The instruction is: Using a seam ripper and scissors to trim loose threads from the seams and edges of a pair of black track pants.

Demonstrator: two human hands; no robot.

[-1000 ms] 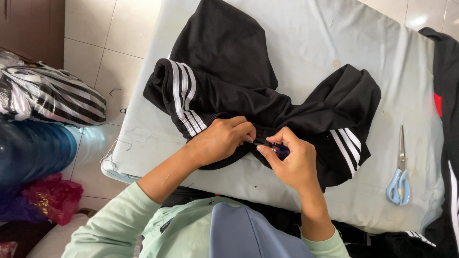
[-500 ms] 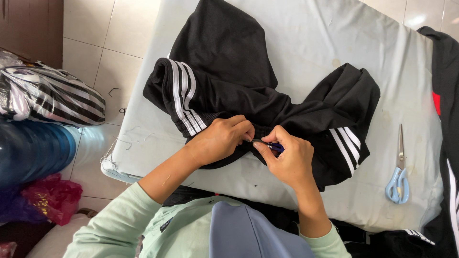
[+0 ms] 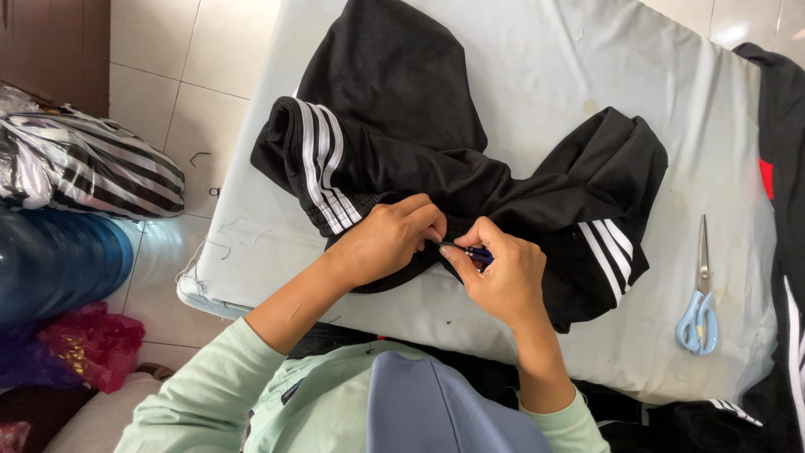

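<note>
Head view, only one camera. Person leans over a table (image 3: 537, 67) covered in pale grey cloth, black garment (image 3: 436, 159) with white side stripes spread on it.

Left hand (image 3: 386, 239): fingers curled shut, pinching a fold of the black fabric at the near edge of the garment. Knuckles up, thumb tucked under; fabric bunches right at the fingertips.

Right hand (image 3: 507, 277): fingers closed on a small blue-handled tool (image 3: 474, 252), thumb and forefinger on the grip. Tool's dark tip points toward the left fingers and meets the fabric just beside them. Cannot tell what kind of tool; most of it is hidden in the grip.

Both hands nearly touching, tool bridging the gap between them. Garment lies under and beyond the fingers: one striped part left of the left fingers, another striped part right of the right fingers, the main body farther away across the table.

Scissors (image 3: 698, 310), light blue handles, lie flat on the table well to the right of the right fingers, blades pointing away from the person, untouched.

More black clothing (image 3: 788, 168) with a red patch hangs at the table's right edge.

Floor far left of the left fingers: striped bag (image 3: 92, 168), blue container (image 3: 59, 260), pink bag (image 3: 88, 344). Person wears pale green sleeves.
</note>
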